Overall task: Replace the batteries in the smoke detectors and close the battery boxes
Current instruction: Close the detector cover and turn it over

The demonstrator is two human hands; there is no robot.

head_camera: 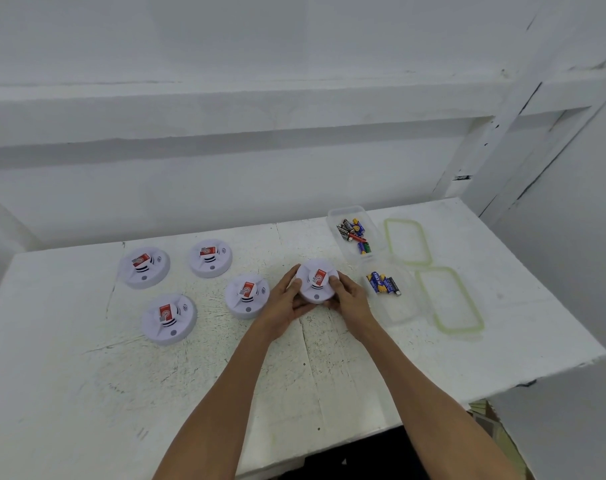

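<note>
Holding a detector in both hands

Gripping from either side, the left hand and right hand hold one white round detector over the white worktop. The fingers of both hands are curled around its rim, the left ones at its left edge, the right ones at its right edge, with the thumbs near the front. Whether its base touches the worktop cannot be told. A red label sits on its raised centre.

Four more detectors lie flat on the worktop to the left: one just beside the left hand, one nearer the front edge, and two farther back. Each carries the same red label.

To the right of the hands stand two clear open boxes. The far box holds a heap of mixed batteries; the near box holds a few blue and black batteries. Two green-rimmed lids lie flat beside them, one far, one near.
</note>
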